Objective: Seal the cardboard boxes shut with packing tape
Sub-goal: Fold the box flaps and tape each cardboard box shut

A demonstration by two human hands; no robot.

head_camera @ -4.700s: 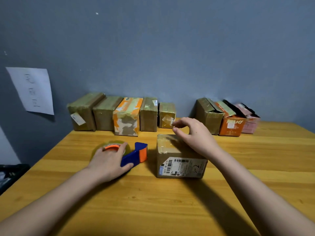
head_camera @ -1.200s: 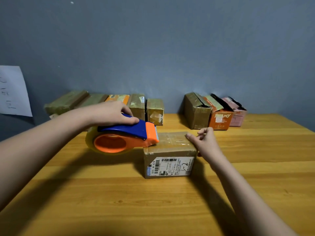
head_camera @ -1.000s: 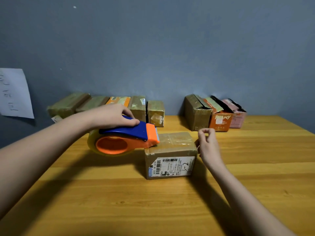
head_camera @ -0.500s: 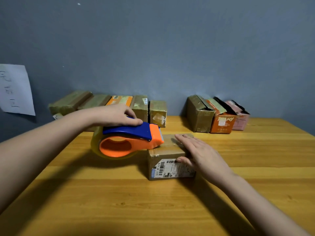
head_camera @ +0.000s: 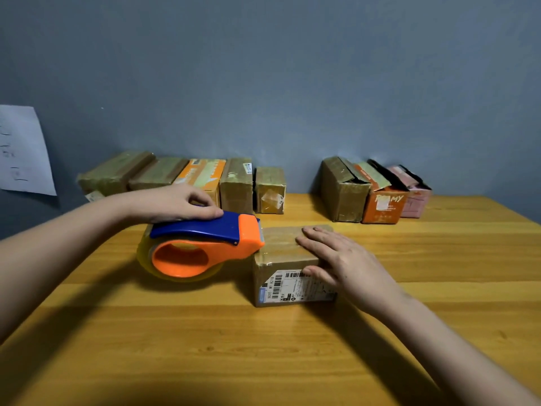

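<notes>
Nearest us, on the wooden surface [head_camera: 263, 347], sits the cardboard box [head_camera: 285, 259] we are sealing, its labelled side facing us and its long axis running left to right. Our right hand [head_camera: 339, 259] lies flat on the box's right half, fingers straight and spread over the top, thumb down against the labelled front, pinning it in place. Just left of the box, our left hand [head_camera: 178, 205] curls over the blue handle of the tape dispenser [head_camera: 202, 247], whose orange nose touches the box's upper left edge; whether the tape has been cut there we cannot tell. We judge the coming move turns on that meeting point: the dispenser lies along the box's long axis, on the side away from the pressing hand. Farther back against the grey wall, five closed boxes [head_camera: 181, 180] stand in a row at left, and three boxes with raised flaps [head_camera: 374, 191] wait at right.
</notes>
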